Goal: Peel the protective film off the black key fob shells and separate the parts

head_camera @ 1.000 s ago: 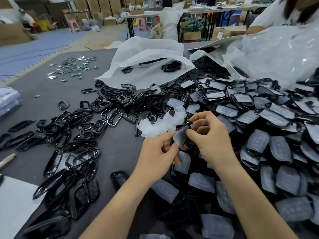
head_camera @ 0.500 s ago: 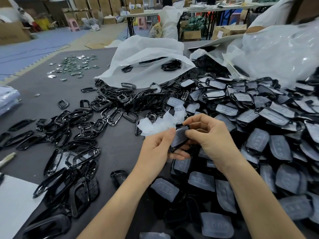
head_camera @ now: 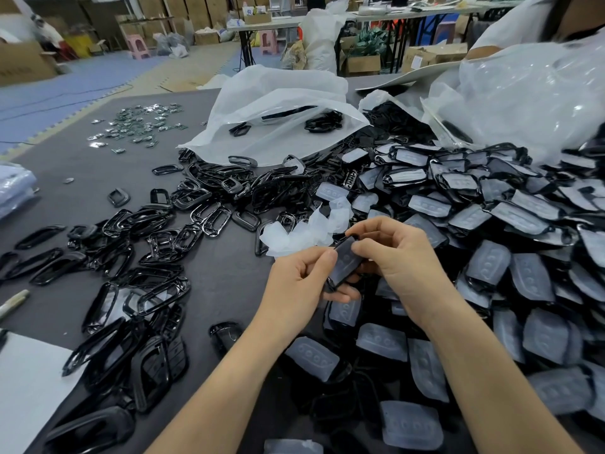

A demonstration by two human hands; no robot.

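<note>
Shell: key fob shell (head_camera: pixel 345 262) tilted, long axis lower-left to upper-right.
Left: my left hand (head_camera: pixel 294 283) pinched its lower end.
Right: my right hand (head_camera: pixel 397 253) gripped its upper end.

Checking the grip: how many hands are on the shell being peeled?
2. The left hand holds the lower end of the shell; the right hand pinches its upper end. No other hand shows, though the bags may hide one.

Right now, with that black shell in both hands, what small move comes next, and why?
Probably the right hand should lift an edge of the film and peel: it looks intact on the shell, whose lower end the left hand pinches.
</note>
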